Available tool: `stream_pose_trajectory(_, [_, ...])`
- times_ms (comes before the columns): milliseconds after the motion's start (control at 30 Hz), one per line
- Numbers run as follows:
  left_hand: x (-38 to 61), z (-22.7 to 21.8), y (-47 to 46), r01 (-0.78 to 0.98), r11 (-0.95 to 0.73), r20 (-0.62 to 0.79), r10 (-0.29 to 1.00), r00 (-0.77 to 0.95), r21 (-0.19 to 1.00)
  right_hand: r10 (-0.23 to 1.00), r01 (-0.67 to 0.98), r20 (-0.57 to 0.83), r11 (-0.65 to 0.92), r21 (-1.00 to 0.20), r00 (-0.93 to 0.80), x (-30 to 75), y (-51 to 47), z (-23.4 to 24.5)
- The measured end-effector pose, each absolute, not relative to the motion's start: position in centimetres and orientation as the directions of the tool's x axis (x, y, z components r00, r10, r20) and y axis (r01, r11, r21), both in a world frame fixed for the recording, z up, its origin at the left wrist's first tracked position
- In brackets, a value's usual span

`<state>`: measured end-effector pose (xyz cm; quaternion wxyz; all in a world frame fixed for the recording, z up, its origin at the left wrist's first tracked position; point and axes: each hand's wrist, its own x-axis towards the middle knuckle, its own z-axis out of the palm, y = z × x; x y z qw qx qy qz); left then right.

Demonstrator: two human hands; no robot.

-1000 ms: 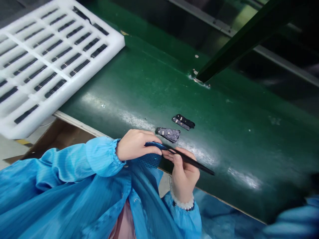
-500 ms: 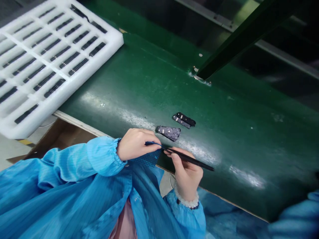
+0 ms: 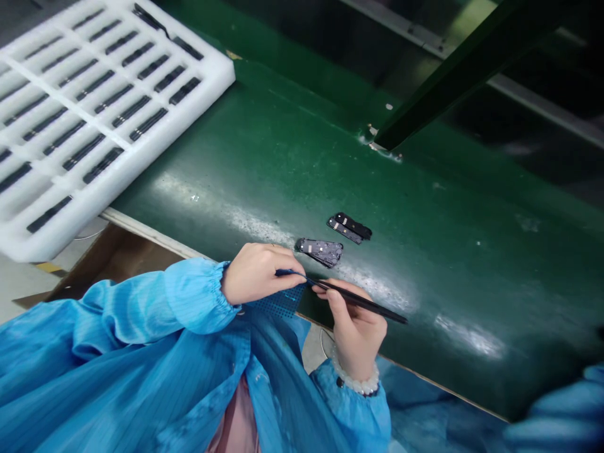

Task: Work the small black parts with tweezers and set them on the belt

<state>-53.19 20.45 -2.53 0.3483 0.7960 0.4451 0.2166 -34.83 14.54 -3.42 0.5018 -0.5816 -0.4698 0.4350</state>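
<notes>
My left hand (image 3: 262, 270) is closed in a pinch on a thin, dark blue-black strip (image 3: 285, 272), seen nearly edge-on, so its exact kind is unclear. My right hand (image 3: 356, 318) grips black tweezers (image 3: 372, 306) slantwise, their tips meeting the strip beside my left fingertips. Just beyond my left fingers lies a fanned stack of small dark circuit boards (image 3: 321, 250) on the green table (image 3: 226, 157). Two more boards (image 3: 350, 228) overlap slightly farther back. Under my hands, a blue perforated piece (image 3: 282, 303) shows at the table's edge.
A white foam tray (image 3: 174, 135) at the left holds rows of dark narrow parts in its slots. A dark green post (image 3: 425, 94) rises from the back right of the table. Below the left edge is a cardboard box (image 3: 117, 258). Another person's blue sleeve (image 3: 557, 409) shows at lower right.
My right hand and the tweezers have shifted very slightly to the right. The left hand keeps its pinch on the strip, and the boards lie as before.
</notes>
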Motion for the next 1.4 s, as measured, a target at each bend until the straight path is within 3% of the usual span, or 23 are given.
stream_pose_trajectory(1400, [-53.32,-2.5,20.45,0.586,-0.379,0.01,0.846,0.533,0.716,0.983,0.16,-0.065,-0.094,-0.983,0.174,-34.8,14.54,-3.18])
